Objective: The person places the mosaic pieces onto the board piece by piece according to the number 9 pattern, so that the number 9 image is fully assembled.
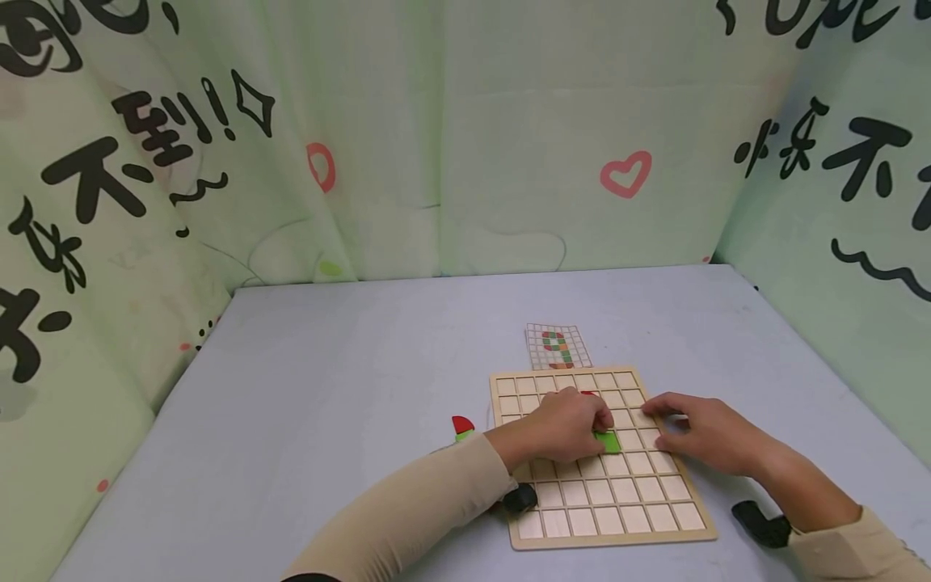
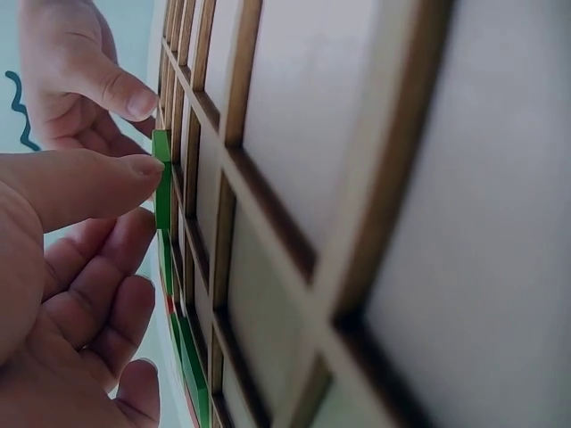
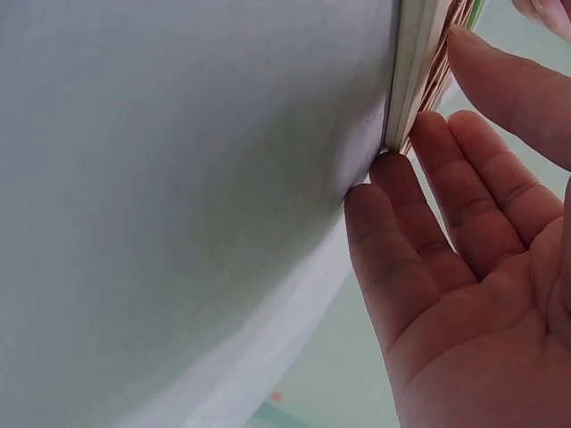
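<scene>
A wooden grid board lies on the table. My left hand is over its middle, and its thumb and index finger pinch a green square tile at the board's surface. From the side, in the left wrist view, that green tile shows by the thumb, with more green and red pieces along the grid. A red piece peeks out beyond my left knuckles. My right hand rests at the board's right edge, fingers relaxed; in the right wrist view its fingertips touch the table beside the board's side.
A pattern card with a coloured figure on a grid lies just behind the board. Left of it, red and green loose pieces sit partly behind my left sleeve. Green printed curtains surround the white table.
</scene>
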The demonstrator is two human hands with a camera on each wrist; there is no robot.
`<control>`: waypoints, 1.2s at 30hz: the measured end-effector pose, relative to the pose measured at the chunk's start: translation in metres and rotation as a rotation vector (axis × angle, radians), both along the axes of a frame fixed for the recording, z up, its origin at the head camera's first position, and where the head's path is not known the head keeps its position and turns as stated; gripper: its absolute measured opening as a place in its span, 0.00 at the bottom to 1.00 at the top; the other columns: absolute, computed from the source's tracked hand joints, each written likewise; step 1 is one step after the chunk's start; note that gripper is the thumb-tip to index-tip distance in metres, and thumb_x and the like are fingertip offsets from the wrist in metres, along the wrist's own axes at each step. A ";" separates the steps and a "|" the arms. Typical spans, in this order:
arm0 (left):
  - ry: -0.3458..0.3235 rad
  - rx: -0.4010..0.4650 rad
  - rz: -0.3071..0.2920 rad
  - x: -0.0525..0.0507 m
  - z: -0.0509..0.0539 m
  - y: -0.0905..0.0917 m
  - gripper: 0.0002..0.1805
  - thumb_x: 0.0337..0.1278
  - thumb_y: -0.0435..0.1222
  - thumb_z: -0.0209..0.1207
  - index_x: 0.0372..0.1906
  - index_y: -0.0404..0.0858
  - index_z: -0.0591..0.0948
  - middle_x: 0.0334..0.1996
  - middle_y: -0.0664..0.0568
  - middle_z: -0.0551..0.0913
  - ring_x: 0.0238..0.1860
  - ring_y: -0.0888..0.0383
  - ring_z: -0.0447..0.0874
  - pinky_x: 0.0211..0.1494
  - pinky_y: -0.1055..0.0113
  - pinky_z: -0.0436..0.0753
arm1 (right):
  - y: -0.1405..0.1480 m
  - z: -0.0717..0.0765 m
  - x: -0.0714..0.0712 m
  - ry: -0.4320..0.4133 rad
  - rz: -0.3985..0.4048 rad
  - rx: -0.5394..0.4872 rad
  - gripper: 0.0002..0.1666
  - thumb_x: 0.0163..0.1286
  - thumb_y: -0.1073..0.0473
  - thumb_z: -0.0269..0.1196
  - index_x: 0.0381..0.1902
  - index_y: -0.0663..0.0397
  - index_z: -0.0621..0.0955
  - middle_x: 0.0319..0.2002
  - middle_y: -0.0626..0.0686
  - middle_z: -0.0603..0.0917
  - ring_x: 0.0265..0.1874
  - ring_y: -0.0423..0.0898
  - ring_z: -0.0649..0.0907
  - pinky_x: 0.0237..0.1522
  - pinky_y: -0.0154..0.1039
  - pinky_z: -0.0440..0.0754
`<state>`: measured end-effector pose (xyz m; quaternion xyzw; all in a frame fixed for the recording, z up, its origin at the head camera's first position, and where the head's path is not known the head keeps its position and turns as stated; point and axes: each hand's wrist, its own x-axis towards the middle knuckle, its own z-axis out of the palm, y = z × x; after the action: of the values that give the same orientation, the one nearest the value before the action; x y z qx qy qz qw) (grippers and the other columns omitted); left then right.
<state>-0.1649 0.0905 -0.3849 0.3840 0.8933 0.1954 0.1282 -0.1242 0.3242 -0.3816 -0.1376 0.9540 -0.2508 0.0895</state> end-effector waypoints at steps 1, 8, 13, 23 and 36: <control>0.000 -0.001 0.002 0.000 0.000 0.000 0.09 0.59 0.39 0.68 0.44 0.51 0.84 0.34 0.71 0.79 0.39 0.73 0.72 0.44 0.74 0.69 | 0.000 0.000 0.000 0.002 0.001 0.001 0.26 0.61 0.56 0.72 0.55 0.59 0.81 0.53 0.60 0.83 0.55 0.61 0.80 0.52 0.55 0.79; 0.007 -0.012 0.011 -0.002 -0.002 0.002 0.10 0.59 0.40 0.67 0.45 0.51 0.84 0.34 0.70 0.79 0.38 0.72 0.72 0.43 0.73 0.69 | 0.000 0.000 0.000 0.005 0.007 0.003 0.25 0.61 0.56 0.72 0.55 0.59 0.81 0.53 0.60 0.83 0.54 0.60 0.81 0.52 0.55 0.79; 0.011 -0.015 0.028 -0.002 -0.001 0.002 0.09 0.59 0.40 0.67 0.44 0.51 0.85 0.33 0.70 0.78 0.37 0.71 0.72 0.43 0.72 0.70 | 0.000 0.000 0.000 -0.001 0.007 -0.001 0.25 0.61 0.57 0.72 0.55 0.60 0.81 0.53 0.61 0.82 0.54 0.61 0.81 0.52 0.56 0.79; -0.004 -0.012 0.036 0.000 0.001 0.003 0.08 0.59 0.40 0.68 0.43 0.51 0.85 0.31 0.70 0.78 0.35 0.72 0.72 0.42 0.73 0.70 | 0.000 0.000 0.001 -0.002 0.003 -0.006 0.25 0.61 0.58 0.72 0.55 0.59 0.81 0.53 0.60 0.83 0.54 0.61 0.80 0.53 0.55 0.79; -0.053 0.023 0.034 -0.002 0.000 0.000 0.09 0.58 0.39 0.68 0.43 0.50 0.84 0.32 0.70 0.79 0.37 0.74 0.73 0.45 0.73 0.70 | 0.002 -0.001 -0.001 -0.002 0.008 -0.002 0.25 0.61 0.57 0.72 0.55 0.60 0.80 0.53 0.61 0.82 0.54 0.61 0.80 0.52 0.56 0.79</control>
<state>-0.1670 0.0906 -0.3845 0.3648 0.8937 0.2177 0.1441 -0.1252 0.3258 -0.3827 -0.1413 0.9531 -0.2517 0.0911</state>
